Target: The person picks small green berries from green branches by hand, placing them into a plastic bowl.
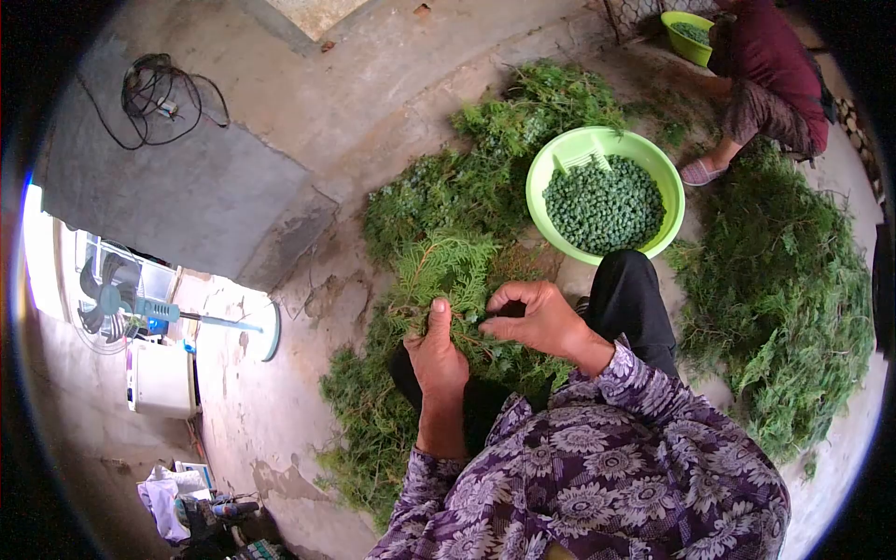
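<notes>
My left hand (437,359) is closed on an arborvitae branch (446,266), with the thumb pressed along its stems and the flat green sprays fanning out beyond the fingers. Just to its right, my right hand (537,317) pinches thumb and forefinger close together at the branch's edge. Whatever lies between those fingertips is too small to make out. In front of my knee stands a light green basin (677,177) holding many small round green cones (602,205). Cut greenery (448,201) lies heaped under and beyond my hands.
Another pile of branches (775,289) spreads on the right. A person in a dark red top (779,65) sits at the upper right beside a second green basin (689,56). On the left are a standing fan (140,306), a white box (161,378) and a coiled black cable (149,103).
</notes>
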`<state>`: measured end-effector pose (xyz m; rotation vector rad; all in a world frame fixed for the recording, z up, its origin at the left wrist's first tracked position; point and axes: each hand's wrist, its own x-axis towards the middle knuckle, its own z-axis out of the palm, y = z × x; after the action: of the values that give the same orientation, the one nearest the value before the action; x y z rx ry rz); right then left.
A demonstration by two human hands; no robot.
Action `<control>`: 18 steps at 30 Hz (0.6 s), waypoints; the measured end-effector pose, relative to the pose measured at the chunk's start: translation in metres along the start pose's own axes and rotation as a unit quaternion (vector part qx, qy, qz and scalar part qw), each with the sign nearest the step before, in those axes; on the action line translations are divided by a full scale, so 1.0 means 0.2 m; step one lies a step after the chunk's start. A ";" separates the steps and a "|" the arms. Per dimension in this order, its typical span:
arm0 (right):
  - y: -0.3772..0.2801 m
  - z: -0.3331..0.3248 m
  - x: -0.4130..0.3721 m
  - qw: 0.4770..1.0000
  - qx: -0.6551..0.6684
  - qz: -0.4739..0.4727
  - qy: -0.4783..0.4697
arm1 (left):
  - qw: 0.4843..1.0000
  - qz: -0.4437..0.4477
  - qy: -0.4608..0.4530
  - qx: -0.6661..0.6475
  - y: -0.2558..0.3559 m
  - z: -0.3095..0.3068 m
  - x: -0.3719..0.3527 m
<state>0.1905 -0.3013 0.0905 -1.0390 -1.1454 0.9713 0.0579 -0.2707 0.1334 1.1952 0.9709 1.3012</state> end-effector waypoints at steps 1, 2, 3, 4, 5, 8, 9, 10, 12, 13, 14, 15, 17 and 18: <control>0.00 0.00 0.01 0.997 0.061 0.036 -0.026 | 0.999 -0.018 -0.005 -0.039 0.00 0.00 0.00; -0.01 -0.02 0.01 0.997 0.061 0.036 -0.026 | 0.999 -0.018 -0.005 -0.039 -0.02 -0.02 0.01; -0.03 -0.03 0.02 0.995 0.078 0.062 -0.027 | 1.000 -0.006 -0.012 -0.023 -0.04 -0.03 0.02; -0.04 -0.04 0.02 0.991 0.095 0.088 -0.028 | 1.000 0.006 -0.019 -0.008 -0.06 -0.04 0.03; -0.03 -0.04 0.01 0.991 0.095 0.088 -0.027 | 1.000 0.005 -0.019 -0.008 -0.07 -0.05 0.03; -0.03 -0.04 0.00 0.995 -0.086 -0.026 0.045 | 0.994 -0.053 0.023 -0.093 -0.06 -0.01 0.03; -0.06 -0.03 -0.01 0.986 -0.133 -0.069 0.066 | 0.993 -0.059 0.027 -0.099 -0.05 0.00 0.03; -0.08 -0.02 -0.02 0.973 -0.181 -0.111 0.087 | 0.992 -0.065 0.032 -0.105 -0.05 0.00 0.04; -0.09 0.00 -0.03 0.965 -0.202 -0.154 0.072 | 0.992 -0.069 0.023 -0.099 -0.06 -0.01 0.04; -0.09 0.00 -0.04 0.953 -0.222 -0.197 0.056 | 0.993 -0.072 0.015 -0.094 -0.06 -0.02 0.04; -0.09 0.00 -0.05 0.946 -0.253 -0.196 0.048 | 0.993 -0.073 0.015 -0.094 -0.06 -0.02 0.05; -0.09 0.00 -0.05 0.947 -0.252 -0.195 0.048 | 0.992 -0.083 0.018 -0.096 -0.06 -0.02 0.05; -0.10 -0.01 -0.04 0.929 -0.294 -0.225 0.009 | 0.990 -0.095 0.022 -0.098 -0.07 -0.02 0.05; -0.10 -0.01 -0.04 0.929 -0.294 -0.224 0.009 | 0.992 -0.086 0.034 -0.085 -0.07 -0.02 0.04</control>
<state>0.1929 -0.3146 0.1079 -1.1696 -1.6209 0.2484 0.0573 -0.2601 0.1193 0.9213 0.9690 1.2664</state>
